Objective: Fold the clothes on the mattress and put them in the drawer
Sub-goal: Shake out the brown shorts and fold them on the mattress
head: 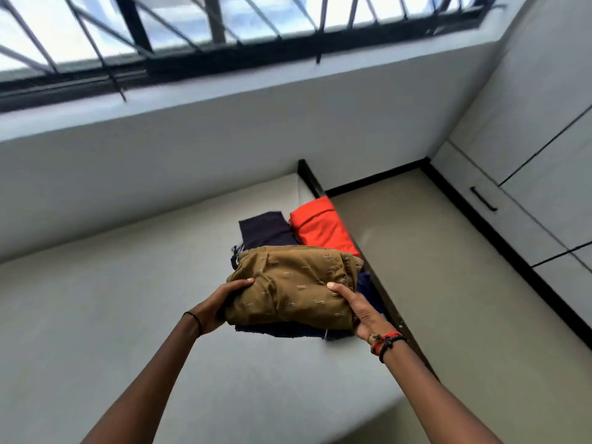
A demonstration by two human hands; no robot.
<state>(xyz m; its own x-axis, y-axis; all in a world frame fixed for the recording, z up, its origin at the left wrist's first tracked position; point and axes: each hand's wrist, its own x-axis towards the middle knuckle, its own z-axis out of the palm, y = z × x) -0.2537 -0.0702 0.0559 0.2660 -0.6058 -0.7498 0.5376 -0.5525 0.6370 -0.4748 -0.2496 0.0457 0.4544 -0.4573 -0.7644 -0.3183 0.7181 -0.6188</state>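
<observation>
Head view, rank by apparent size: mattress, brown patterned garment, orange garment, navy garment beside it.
1. mattress
2. brown patterned garment (nearest camera, so inflated)
3. orange garment and navy garment: close; navy partly hidden by the brown one, unranked.

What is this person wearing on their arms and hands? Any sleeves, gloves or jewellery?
No sleeves or gloves show: both forearms are bare as far as the picture reaches. The left hand has a thin black band round its wrist. The right hand has a cluster of bracelets at the wrist: red thread, dark beads and a tan strand.
</observation>
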